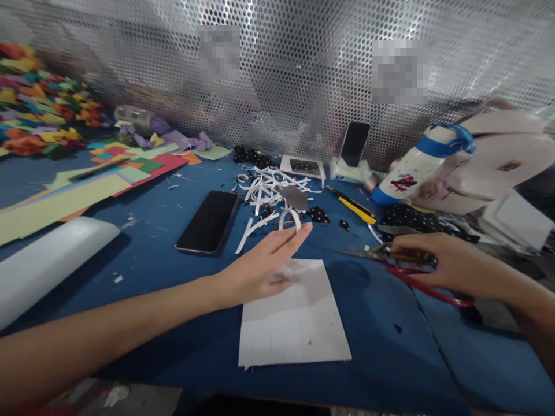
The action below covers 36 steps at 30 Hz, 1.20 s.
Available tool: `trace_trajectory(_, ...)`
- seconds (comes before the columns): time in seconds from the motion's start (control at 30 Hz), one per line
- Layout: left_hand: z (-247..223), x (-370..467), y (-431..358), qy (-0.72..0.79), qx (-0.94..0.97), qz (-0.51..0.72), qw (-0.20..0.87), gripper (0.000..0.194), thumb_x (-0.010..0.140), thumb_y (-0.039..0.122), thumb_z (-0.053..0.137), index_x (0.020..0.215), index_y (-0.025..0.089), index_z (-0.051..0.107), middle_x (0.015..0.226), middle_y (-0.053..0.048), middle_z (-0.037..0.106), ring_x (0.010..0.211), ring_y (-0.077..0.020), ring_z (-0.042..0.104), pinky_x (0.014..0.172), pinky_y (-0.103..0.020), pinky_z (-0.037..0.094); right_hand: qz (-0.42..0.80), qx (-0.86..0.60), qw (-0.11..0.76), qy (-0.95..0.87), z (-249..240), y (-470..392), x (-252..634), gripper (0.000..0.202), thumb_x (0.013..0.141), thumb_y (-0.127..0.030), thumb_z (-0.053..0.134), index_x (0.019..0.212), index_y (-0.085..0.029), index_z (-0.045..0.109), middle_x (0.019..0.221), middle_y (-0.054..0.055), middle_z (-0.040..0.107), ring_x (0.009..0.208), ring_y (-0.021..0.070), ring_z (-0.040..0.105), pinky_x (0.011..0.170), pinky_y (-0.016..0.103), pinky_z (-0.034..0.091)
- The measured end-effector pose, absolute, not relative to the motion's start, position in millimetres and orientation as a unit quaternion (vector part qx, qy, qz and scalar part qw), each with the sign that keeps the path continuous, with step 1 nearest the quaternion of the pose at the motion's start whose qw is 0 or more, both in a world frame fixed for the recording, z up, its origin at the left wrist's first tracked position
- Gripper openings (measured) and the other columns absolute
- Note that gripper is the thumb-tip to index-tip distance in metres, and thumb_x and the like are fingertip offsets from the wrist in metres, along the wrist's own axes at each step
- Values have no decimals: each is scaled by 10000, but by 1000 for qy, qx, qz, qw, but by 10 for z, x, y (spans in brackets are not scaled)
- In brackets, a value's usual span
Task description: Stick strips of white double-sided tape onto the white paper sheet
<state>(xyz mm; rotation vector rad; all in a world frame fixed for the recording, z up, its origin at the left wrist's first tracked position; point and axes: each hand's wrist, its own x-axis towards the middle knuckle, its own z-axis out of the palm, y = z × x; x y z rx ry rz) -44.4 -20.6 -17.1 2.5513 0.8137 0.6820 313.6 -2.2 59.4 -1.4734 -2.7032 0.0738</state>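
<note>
My right hand (451, 263) grips a pair of scissors (416, 274) with red-edged handles, their blades pointing left above the blue table. My left hand (264, 263) hovers over a white square sheet (295, 329), thumb below and fingers stretched forward. A curled white paper strip (289, 215) loops up behind its fingers and seems held there; a blurred pale bit shows between thumb and fingers. The white sheet lies flat near the table's front edge, with fine lines across it. Behind my left hand is a heap of white paper strips (264, 188) and black dotted scraps (319, 215).
A black phone (208, 222) lies left of the strips. A yellow cutter (353, 208), a blue-and-white bottle (418, 164) and a pink bag (503, 156) are at right. Another phone (354, 144) stands by the perforated metal wall (286, 86). Coloured paper (99, 179) and a white roll (52, 260) are left.
</note>
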Motion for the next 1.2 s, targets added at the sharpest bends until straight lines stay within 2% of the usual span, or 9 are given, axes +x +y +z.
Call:
trace_trajectory(0.1,-161,-433,-213,283,913,238,173,958,892,249,613,1518,303,-110,1588,-90,179,1419,-306,270,1148,-485,297,66,-456,-59,-886,519,-64,2973,319,780,-580,637,837,-265,635,775,34,671,648,212,602,548,322,424)
trace_trajectory(0.27,-148,-427,-226,288,914,235,165,943,900,254,600,1520,286,-110,1576,-108,202,1408,-307,277,1145,-474,291,73,-432,-69,-896,408,-23,2698,288,827,-531,601,869,-246,605,856,2,676,753,202,620,611,289,398)
trace_trajectory(0.77,-124,-422,-229,284,908,254,175,919,897,271,602,1526,290,-68,1567,-109,231,1397,-315,298,1123,-490,328,27,-337,-60,-939,137,179,2515,174,867,-385,598,815,-226,549,801,-14,671,720,178,645,556,251,329)
trace_trajectory(0.93,-139,-426,-221,283,910,249,173,941,889,265,610,1524,294,-83,1570,-110,221,1399,-317,286,1119,-491,327,6,-357,-96,-929,196,115,2491,204,868,-443,613,898,-247,565,845,-13,707,768,210,679,545,258,322)
trace_trajectory(1.1,-167,-421,-222,307,904,238,179,968,882,289,621,1521,287,-105,1572,-119,202,1396,-325,278,1121,-490,299,5,-394,-78,-916,255,-5,2476,558,736,-708,614,1047,-248,561,933,43,704,805,270,666,610,310,406)
trace_trajectory(1.2,-175,-422,-223,307,901,245,184,958,888,301,612,1517,305,-109,1560,-116,231,1391,-319,289,1120,-478,298,-17,-412,-62,-909,262,-14,2582,648,723,-745,588,1107,-223,572,1008,90,679,857,295,648,687,364,449)
